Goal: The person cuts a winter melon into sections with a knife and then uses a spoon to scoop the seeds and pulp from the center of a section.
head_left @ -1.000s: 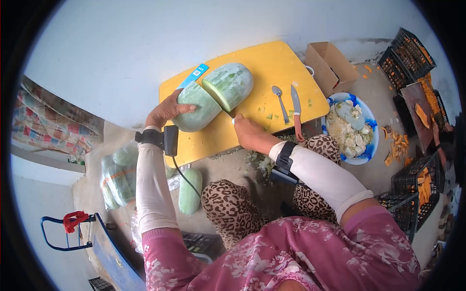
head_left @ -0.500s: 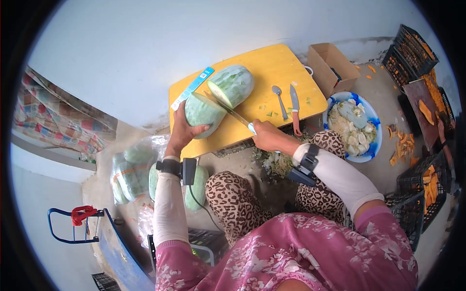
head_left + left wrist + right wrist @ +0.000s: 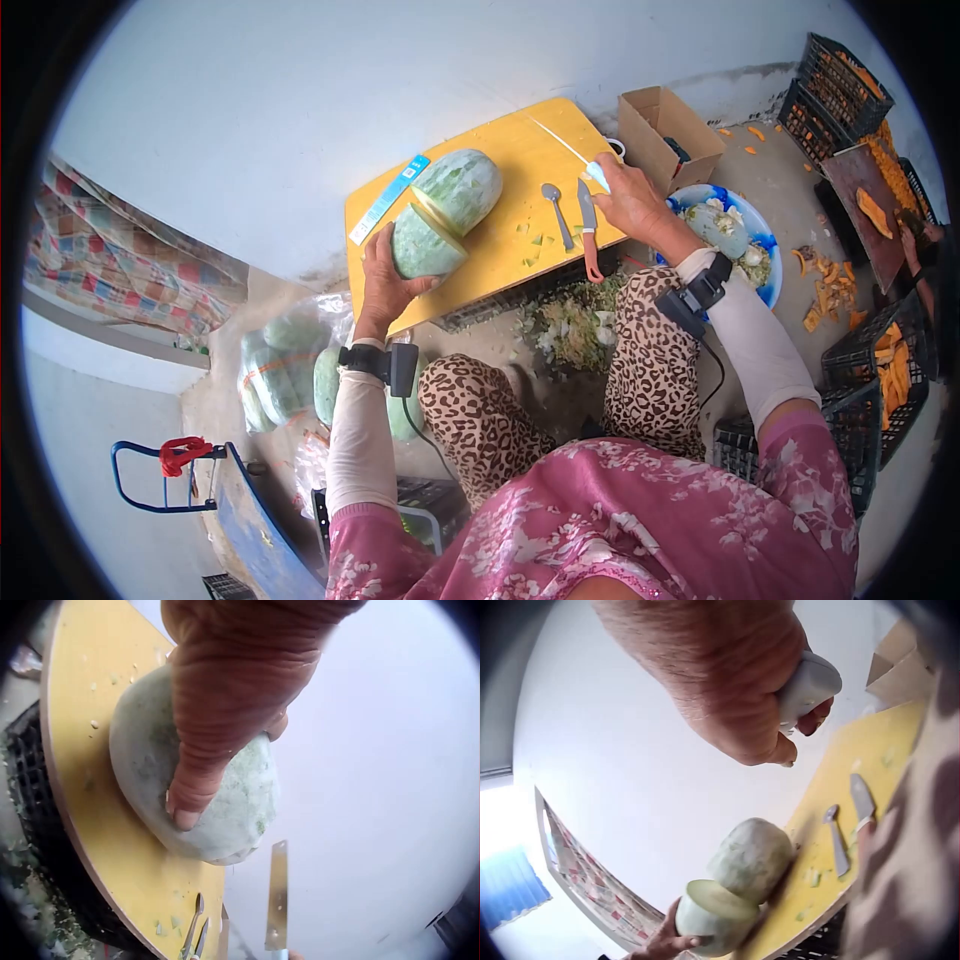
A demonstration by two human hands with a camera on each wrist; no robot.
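Note:
A winter melon, cut across, lies in two halves on the yellow table (image 3: 490, 275). My left hand (image 3: 383, 285) grips the near half (image 3: 425, 248), thumb on one side and fingers round the other. Its pale cut face (image 3: 724, 900) shows in the right wrist view, against the far half (image 3: 468, 185). My right hand (image 3: 632, 200) holds a long kitchen knife (image 3: 277, 900) by its light handle, raised over the table's right end, away from the melon. Below it lie a spoon (image 3: 558, 218) and a small knife with an orange-red handle (image 3: 589, 240).
A blue-and-white packet (image 3: 390, 200) lies behind the melon. Right of the table stand a cardboard box (image 3: 650, 110), a basin (image 3: 768, 240) of melon scraps and crates (image 3: 845, 95) with orange pieces. Peelings (image 3: 565, 325) lie below, and bagged melons (image 3: 280, 375) stand at left.
My right hand has drawn the knife out from between the melon halves and swung it right, up over the table's right end. The left hand keeps its grip on the near half.

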